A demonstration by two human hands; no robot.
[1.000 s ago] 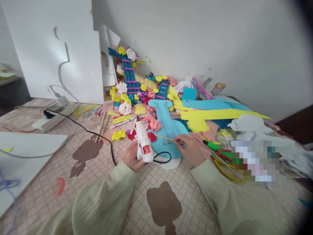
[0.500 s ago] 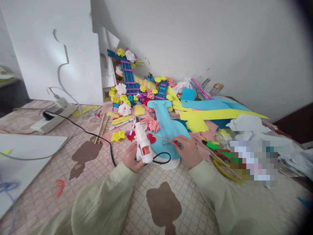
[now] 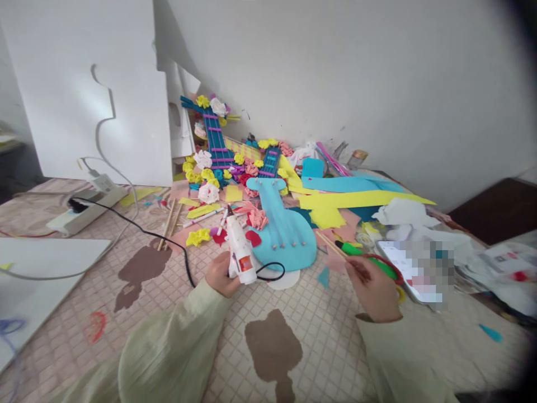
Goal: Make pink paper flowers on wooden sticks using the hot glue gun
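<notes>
My left hand (image 3: 222, 275) is closed around the handle of a white glue gun (image 3: 240, 246), its dark nozzle pointing up and away from me. Right of the gun lies a light-blue guitar-shaped cutout (image 3: 289, 226) with strings running between small pegs at both ends. My right hand (image 3: 373, 285) has moved off the cutout to the right, fingers pinched at the near end of a thin wooden stick (image 3: 331, 243). Beside those fingers are a green-handled tool (image 3: 348, 248) and a red handle loop (image 3: 392, 266), partly hidden by the hand.
A phone (image 3: 405, 274) lies right of my right hand. White crumpled paper (image 3: 403, 215) is behind it. Paper flowers and blue guitar shapes (image 3: 218, 143) pile up against the wall. A power strip (image 3: 88, 211) sits at left, with the black cord (image 3: 146, 226) crossing the table.
My right hand has moved right and toward me, from over the blue cutout to beside the green-handled tool, carrying the stick. My left hand still holds the glue gun in nearly the same place.
</notes>
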